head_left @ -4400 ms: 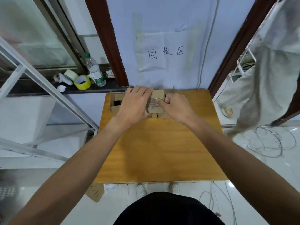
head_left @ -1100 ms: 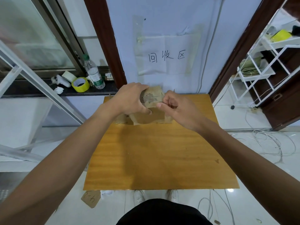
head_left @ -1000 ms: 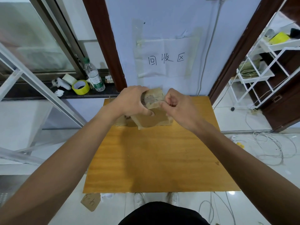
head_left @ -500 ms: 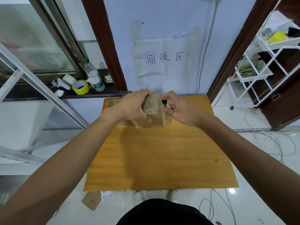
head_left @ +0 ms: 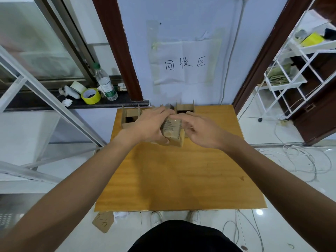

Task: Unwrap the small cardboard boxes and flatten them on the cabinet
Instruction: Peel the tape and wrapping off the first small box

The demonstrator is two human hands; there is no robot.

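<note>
**Unwrapping in hand: one box gripped, flattening not yet begun**

Your left hand (head_left: 150, 127) wraps around the small cardboard box (head_left: 173, 136) from its left side, thumb low on the near face and fingers over the far top edge. It holds the box just above the back part of the cabinet (head_left: 181, 179). Your right hand (head_left: 201, 132) comes in from the right. Its index finger lies straight along the box's top far edge, and the other fingers are curled. Whether they pinch a strip of wrap or nothing at all cannot be told from here. The top of the box carries a printed label (head_left: 171, 125) under what looks like a glossy film.

Behind your hands, two open boxes (head_left: 130, 116) stand against the wall with their flaps up, neither of them flat.

You appear to be at the unwrapping step on this box. The next move likely calls for finding a free edge of the film with your right fingertip, then peeling it away while your left hand braces the box. Then open the flaps and press the box flat on the cabinet.
</note>
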